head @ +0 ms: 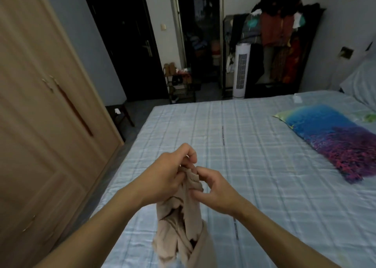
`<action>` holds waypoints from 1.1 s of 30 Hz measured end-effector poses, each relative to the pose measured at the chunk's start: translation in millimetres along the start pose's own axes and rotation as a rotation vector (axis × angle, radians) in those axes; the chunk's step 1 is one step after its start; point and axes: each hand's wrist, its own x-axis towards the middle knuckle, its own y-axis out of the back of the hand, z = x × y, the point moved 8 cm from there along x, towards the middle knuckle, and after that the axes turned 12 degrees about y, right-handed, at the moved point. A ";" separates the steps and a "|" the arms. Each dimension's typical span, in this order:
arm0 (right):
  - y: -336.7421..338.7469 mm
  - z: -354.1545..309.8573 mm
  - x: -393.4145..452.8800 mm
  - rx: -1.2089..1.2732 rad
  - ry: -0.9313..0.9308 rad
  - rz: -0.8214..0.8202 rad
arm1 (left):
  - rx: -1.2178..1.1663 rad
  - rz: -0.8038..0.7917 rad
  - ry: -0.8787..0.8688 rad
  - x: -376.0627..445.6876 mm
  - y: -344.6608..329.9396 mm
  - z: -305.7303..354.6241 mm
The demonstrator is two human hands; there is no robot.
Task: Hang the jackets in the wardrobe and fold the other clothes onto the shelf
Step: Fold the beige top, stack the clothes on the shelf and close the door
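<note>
Garment [181, 223] dangling below both hands' grip

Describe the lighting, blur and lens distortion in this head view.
Head view: dim, bluish light; doorway nearly black; wide-angle bends the wardrobe edges; both hands and beige garment fairly sharp; no glare.

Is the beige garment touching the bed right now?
Cannot tell. The head view shows the beige garment hanging from both hands, its lower end cut off by the frame over the bed.

Beige garment [181, 223] runs off the bottom edge — lower part unseen.
</note>
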 end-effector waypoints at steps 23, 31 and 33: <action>-36.5 -122.2 36.5 -0.729 0.111 -0.194 | 0.091 0.527 -0.158 -110.6 168.0 -13.2; -57.9 -123.7 37.5 -0.459 -0.098 0.004 | 0.055 0.543 -0.197 -136.9 196.5 -42.0; -59.8 -123.6 36.2 -0.332 -0.178 0.071 | 0.015 0.546 -0.162 -139.5 202.3 -60.1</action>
